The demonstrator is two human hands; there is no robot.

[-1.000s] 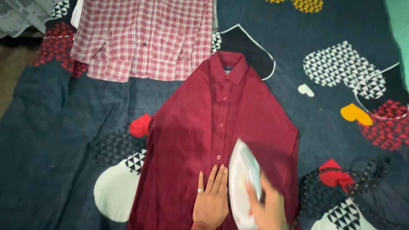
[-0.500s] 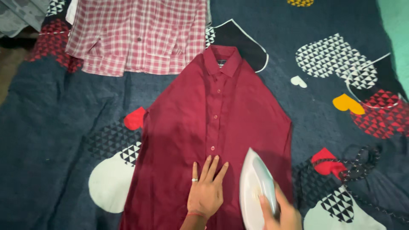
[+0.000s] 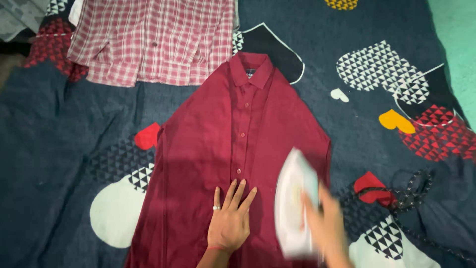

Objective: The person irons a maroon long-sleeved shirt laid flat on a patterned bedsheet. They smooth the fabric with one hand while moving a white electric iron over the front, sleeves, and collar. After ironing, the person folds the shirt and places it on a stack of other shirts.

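A dark red buttoned shirt (image 3: pixel 223 144) lies flat, collar away from me, on a dark blue blanket (image 3: pixel 59 149) printed with hearts. My left hand (image 3: pixel 229 218) rests flat on the shirt's lower front beside the button strip, fingers spread, a ring on one finger. My right hand (image 3: pixel 328 226) grips the handle of a white iron (image 3: pixel 293 203), which sits on the shirt's right side. The iron and right hand are blurred by motion.
A folded red and white checked shirt (image 3: pixel 148 39) lies at the far left of the blanket, just above the red shirt's shoulder. A dark patterned cord (image 3: pixel 411 193) curls on the blanket at the right. A pale green surface (image 3: pixel 458 39) shows at the far right edge.
The iron has slid across the shirt's right side, away from the button strip and then up toward the sleeve. My left hand stays flat on the shirt, its fingers spreading slightly.
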